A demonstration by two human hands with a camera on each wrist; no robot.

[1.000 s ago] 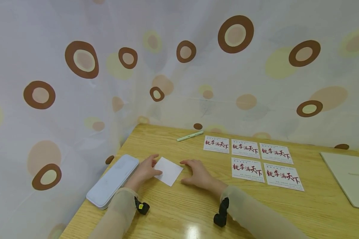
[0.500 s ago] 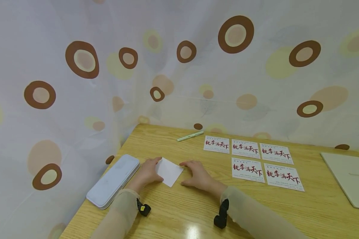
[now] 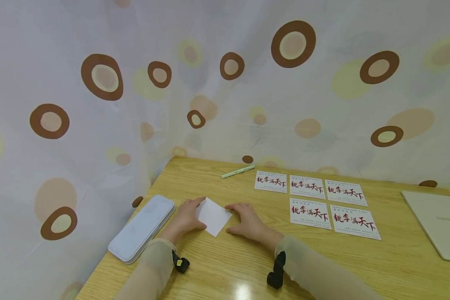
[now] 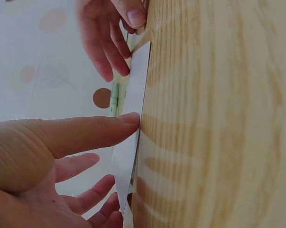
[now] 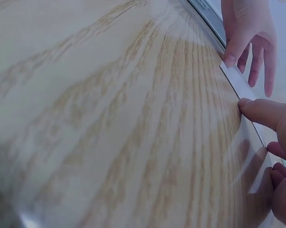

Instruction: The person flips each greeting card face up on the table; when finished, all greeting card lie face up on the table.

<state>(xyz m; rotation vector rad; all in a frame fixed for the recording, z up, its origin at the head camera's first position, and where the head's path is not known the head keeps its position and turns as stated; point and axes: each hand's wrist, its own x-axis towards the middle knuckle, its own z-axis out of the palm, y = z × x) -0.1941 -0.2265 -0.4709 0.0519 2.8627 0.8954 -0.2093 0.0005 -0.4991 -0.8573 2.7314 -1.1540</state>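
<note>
A square white sheet of paper (image 3: 214,217) lies on the wooden table, one corner pointing toward the person. My left hand (image 3: 188,216) holds its left side between thumb and fingers. In the left wrist view, the thumb rests at the near edge of the sheet, the fingertips lie along another edge, and a thin dark gap shows beneath the paper. My right hand (image 3: 249,221) is at the right corner with relaxed fingers, its index fingertip close to that corner. The right wrist view shows its thumb beside the near edge; contact is hard to tell.
A pale blue case (image 3: 142,228) lies left of the left hand. Behind the paper is a light green pen (image 3: 238,171). Several white cards with red characters (image 3: 310,213) lie in two rows to the right. A flat cream-coloured object (image 3: 436,225) sits at the far right.
My left thumb and fingers have closed in on the paper's left side. The sheet has shifted slightly right, toward the right hand, which has stayed nearly still.
</note>
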